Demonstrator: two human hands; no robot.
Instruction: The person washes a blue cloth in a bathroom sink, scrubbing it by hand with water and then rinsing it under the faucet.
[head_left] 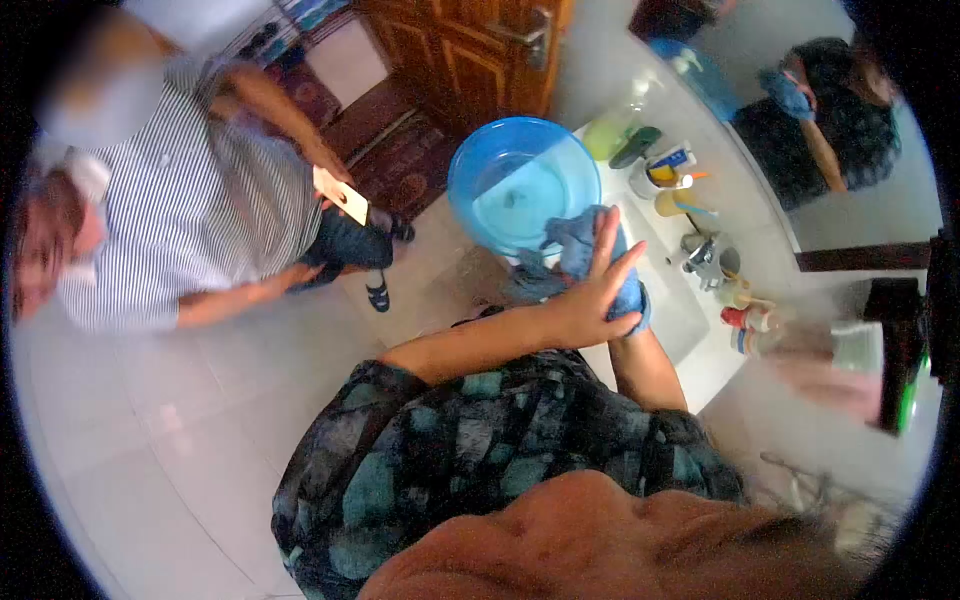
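My left hand [598, 298] is open, its fingers spread, lying against a blue cloth [578, 245]. The cloth covers my right hand [628, 300] down to the wrist, so its fingers are hidden. Part of the cloth hangs beside the rim of a blue plastic basin [468, 160]. This basin stands just beyond my hands at the counter's left edge and looks to have water in it. Both hands are over the near left side of the white sink [680, 320].
A person in a striped shirt [215, 190] stands at left, holding a phone [341, 196]. A faucet [700, 255], cups [672, 203] and a green bottle [606, 135] line the counter below a mirror [850, 215]. A wooden door [470, 50] is behind.
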